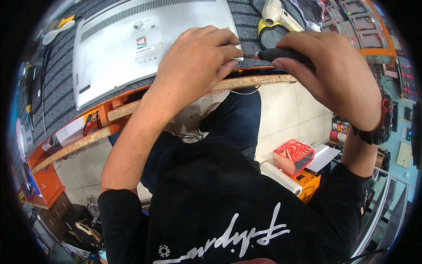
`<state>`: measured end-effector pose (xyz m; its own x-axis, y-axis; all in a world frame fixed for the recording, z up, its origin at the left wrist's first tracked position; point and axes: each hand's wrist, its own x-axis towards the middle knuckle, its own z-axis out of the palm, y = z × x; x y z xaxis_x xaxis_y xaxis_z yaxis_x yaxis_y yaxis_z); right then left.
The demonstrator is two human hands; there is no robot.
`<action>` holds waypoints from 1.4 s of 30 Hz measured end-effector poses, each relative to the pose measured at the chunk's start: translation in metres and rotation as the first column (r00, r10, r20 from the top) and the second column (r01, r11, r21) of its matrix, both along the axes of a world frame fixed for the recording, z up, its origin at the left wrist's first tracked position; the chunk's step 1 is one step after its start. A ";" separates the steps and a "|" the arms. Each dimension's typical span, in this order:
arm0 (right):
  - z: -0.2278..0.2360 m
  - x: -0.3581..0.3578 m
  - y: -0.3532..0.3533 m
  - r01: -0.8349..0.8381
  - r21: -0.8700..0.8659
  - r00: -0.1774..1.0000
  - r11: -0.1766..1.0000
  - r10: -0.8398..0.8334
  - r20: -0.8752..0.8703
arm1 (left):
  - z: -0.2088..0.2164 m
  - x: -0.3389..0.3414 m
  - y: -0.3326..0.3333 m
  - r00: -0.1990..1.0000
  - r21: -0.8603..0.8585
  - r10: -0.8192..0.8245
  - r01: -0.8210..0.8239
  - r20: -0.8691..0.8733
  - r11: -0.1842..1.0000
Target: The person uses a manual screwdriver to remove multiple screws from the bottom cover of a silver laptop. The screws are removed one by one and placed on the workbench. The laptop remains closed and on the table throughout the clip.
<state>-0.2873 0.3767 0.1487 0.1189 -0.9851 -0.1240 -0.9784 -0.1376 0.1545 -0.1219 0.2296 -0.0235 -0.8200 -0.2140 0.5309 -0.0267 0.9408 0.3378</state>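
Observation:
A silver laptop lies bottom side up on a ribbed grey mat, its vent strip along the far side. My left hand lies over its right part, with the fingers curled and gripping the near right corner. From the right, my right hand holds a screwdriver by its black handle. The screwdriver lies almost level, and its thin shaft points left to that corner, close to my left fingertips. Whether the tip sits in a screw or a seam is too small to tell.
Beyond my right hand lie a cream tool with a barrel and a grey and yellow pouch or glove. An orange parts tray stands at the far right. At the left are a white spoon-shaped tool and another screwdriver. The wooden bench edge runs below my wrists.

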 end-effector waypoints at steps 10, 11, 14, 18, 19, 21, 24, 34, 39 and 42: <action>-0.012 -0.010 0.001 -0.022 -0.027 0.992 0.999 0.025 0.126 | -0.001 -0.002 0.000 0.999 0.006 -0.009 0.009 -0.046 1.000; -0.012 -0.011 0.003 -0.035 -0.051 0.993 0.998 0.040 0.109 | 0.000 -0.001 -0.001 1.000 0.008 -0.013 0.013 -0.029 1.000; -0.011 -0.011 0.004 0.033 -0.005 0.997 0.999 -0.032 0.075 | 0.001 -0.001 -0.001 1.000 0.018 -0.014 0.014 -0.018 1.000; -0.010 -0.006 0.003 0.024 -0.008 0.997 1.000 -0.024 0.069 | 0.002 -0.001 0.000 1.000 0.014 -0.005 0.005 -0.022 1.000; -0.010 -0.004 0.002 -0.011 -0.065 0.996 0.998 0.017 0.089 | 0.002 -0.001 0.000 1.000 0.014 -0.002 0.002 -0.023 1.000; -0.009 -0.004 0.002 -0.039 -0.080 0.991 0.996 0.049 0.122 | 0.001 -0.001 0.000 1.000 0.016 0.004 -0.003 -0.020 1.000; -0.008 -0.006 0.002 -0.029 -0.015 0.987 0.999 0.031 0.158 | 0.001 -0.001 0.001 1.000 0.017 0.007 -0.007 -0.001 1.000; -0.012 -0.011 0.002 -0.005 -0.055 0.991 0.998 0.013 0.134 | 0.010 0.003 0.000 0.997 0.102 -0.016 0.024 -0.073 0.995; -0.010 -0.011 0.004 0.034 -0.015 0.993 0.999 -0.033 0.111 | 0.045 0.050 -0.039 0.959 0.232 0.061 0.005 -0.275 0.973; -0.011 -0.007 0.004 0.039 -0.026 0.989 0.999 -0.035 0.143 | 0.073 0.096 -0.086 0.954 0.008 0.190 -0.194 -0.231 0.981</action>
<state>-0.2945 0.3810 0.1378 0.0968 -0.9921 -0.0801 -0.9950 -0.0985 0.0166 -0.0257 0.1435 0.0491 -0.6195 -0.3460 0.7047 -0.1307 0.9306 0.3419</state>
